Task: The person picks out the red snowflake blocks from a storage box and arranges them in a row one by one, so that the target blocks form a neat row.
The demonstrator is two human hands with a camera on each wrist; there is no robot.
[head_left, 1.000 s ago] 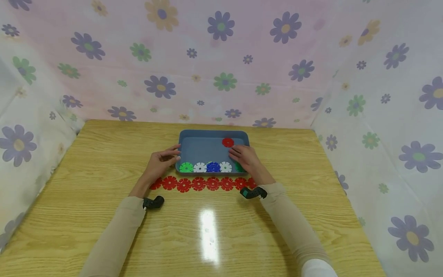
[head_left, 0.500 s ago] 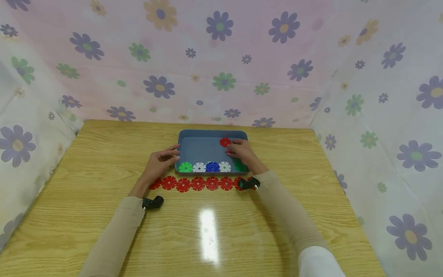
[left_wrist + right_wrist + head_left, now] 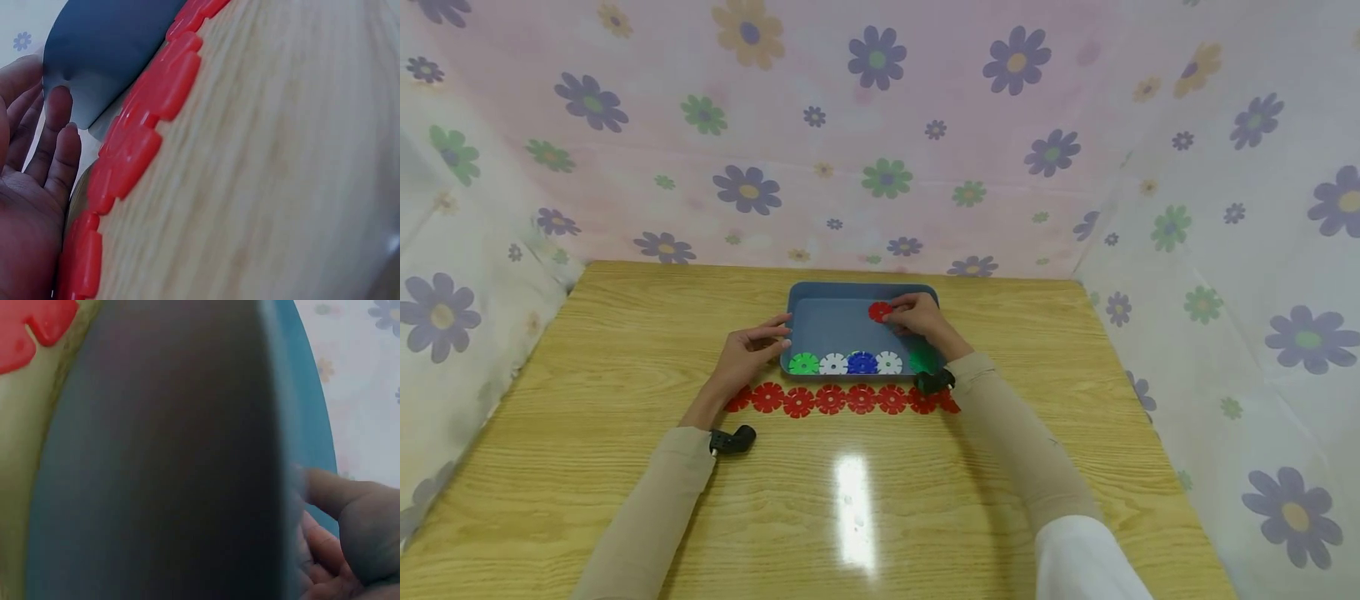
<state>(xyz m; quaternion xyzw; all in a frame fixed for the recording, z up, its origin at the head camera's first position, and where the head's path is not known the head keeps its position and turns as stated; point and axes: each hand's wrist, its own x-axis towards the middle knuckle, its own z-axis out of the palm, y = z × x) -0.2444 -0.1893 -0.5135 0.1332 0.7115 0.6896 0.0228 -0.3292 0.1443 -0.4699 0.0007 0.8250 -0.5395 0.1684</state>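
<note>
In the head view my right hand (image 3: 921, 317) reaches into the blue-grey tray (image 3: 831, 290) and pinches a red notched plastic disc (image 3: 880, 312) between thumb and fingers. The tray wall hides those fingertips in the right wrist view. My left hand (image 3: 743, 357) is at the tray's left side, its loosely extended fingers (image 3: 59, 106) against the outer wall. Along the tray's near side lie a light green disc (image 3: 803, 363), two white discs (image 3: 833, 364), a blue disc (image 3: 862, 362) and a dark green disc (image 3: 922, 358).
A row of several red notched discs (image 3: 831, 399) runs along the wooden table (image 3: 760, 517) just in front of the tray. Its left end lies by my left wrist, its right end by my right forearm. Flower-patterned cloth (image 3: 887, 108) encloses the back and sides.
My right hand has moved farther into the tray, and its fingers have closed on the red disc, which has shifted slightly left. My left hand has stayed at the tray's side.
</note>
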